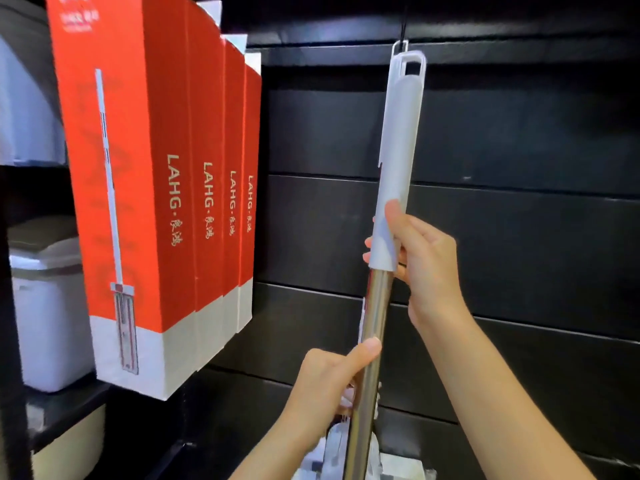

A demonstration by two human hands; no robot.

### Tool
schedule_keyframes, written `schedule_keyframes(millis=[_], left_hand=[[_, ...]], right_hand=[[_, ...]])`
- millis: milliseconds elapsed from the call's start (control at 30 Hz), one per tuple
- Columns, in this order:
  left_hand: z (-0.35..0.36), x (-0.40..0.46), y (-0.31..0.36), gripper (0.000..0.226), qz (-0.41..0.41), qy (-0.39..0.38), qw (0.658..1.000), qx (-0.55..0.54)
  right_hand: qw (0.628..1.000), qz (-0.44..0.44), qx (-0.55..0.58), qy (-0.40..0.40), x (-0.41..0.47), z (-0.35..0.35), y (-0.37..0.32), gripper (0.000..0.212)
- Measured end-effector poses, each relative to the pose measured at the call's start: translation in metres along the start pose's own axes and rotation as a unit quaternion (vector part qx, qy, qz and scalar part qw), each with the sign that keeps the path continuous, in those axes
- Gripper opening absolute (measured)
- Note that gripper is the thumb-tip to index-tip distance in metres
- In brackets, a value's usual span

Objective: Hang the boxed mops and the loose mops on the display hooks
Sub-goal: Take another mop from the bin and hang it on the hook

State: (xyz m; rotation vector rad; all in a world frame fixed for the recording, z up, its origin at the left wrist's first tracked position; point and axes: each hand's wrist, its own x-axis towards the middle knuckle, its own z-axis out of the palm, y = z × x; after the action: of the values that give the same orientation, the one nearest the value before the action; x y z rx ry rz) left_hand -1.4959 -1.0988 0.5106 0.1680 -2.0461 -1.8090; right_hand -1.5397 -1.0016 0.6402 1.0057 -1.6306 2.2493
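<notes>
Gripping the loose mop [398, 161], right hand [420, 261] above left hand [329, 379].

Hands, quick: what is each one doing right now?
Left hand: closed, gripping the loose mop's steel pole.
Right hand: closed, gripping the mop's white handle sleeve at its lower end.

We are in a shop aisle.
We see identical red boxed mops [152, 188] hanging in a row on a black slatted display wall [519, 150].
</notes>
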Motion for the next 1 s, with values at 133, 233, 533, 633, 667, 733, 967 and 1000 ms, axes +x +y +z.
schedule_keyframes(millis=[133,233,533,633,667,733,967,1000], left_hand=[[0.006,0.028,0.012,0.061,-0.014,-0.015,1.0,-0.007],[0.009,0.046,0.019,0.081,-0.026,-0.013,0.999,-0.022],[0.015,0.09,0.052,0.084,-0.032,0.013,0.999,0.0],[0.015,0.092,0.068,0.072,-0.011,0.015,1.0,-0.009],[0.015,0.092,0.072,0.073,0.005,0.015,1.0,-0.019],[0.016,0.094,0.076,0.077,0.037,0.006,0.999,-0.038],[0.016,0.098,0.094,0.105,0.073,-0.022,0.995,-0.069],[0.016,0.1,0.097,0.103,0.077,-0.019,0.995,-0.064]], right_hand=[[1.0,-0.013,-0.016,0.017,0.025,-0.002,-0.003,0.027],[0.999,-0.021,-0.022,0.024,0.042,-0.005,-0.006,0.026],[0.997,-0.069,-0.031,0.007,0.084,-0.007,-0.025,0.037],[0.996,-0.083,-0.037,-0.003,0.094,-0.007,-0.034,0.032],[0.996,-0.087,-0.037,-0.004,0.098,-0.007,-0.036,0.03],[0.995,-0.094,-0.036,-0.002,0.103,-0.007,-0.042,0.029],[0.991,-0.124,-0.048,-0.005,0.119,-0.006,-0.054,0.026],[0.991,-0.126,-0.047,-0.008,0.121,-0.005,-0.056,0.027]])
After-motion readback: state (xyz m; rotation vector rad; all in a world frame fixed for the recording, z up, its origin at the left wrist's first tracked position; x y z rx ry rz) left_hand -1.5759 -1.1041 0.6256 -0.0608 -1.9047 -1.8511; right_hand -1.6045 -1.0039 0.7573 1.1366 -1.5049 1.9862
